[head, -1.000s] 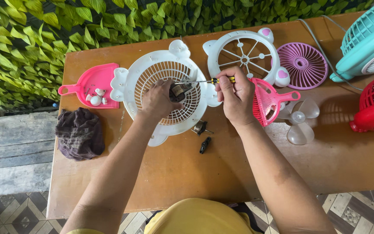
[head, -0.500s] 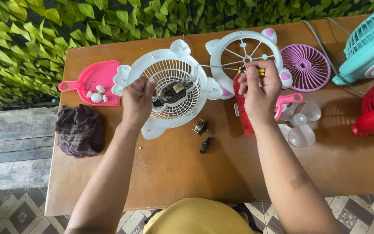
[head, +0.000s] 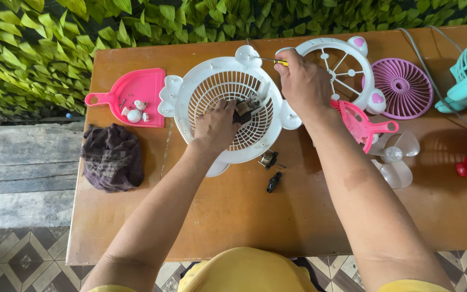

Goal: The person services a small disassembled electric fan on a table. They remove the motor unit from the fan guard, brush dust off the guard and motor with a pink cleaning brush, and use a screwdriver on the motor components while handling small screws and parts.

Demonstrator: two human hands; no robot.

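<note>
- Now my right hand has swung from the pink scoop's side to the far rim of the white grille, carrying the screwdriver; half a second ago it hovered over the spoked frame.
- My left hand has moved in to the hub, fingers pinched on the dark motor part; I judge the work has passed from steadying to loosening at the rim.
- Right fist is closed round the yellow handle, wrist bent, the tip pointing left at the grille's top ear.
- Grille lies near the desk's far edge, left of centre, a pink dustpan toward the far left corner.
- Loose clips lie just beside the grille's near rim.
</note>
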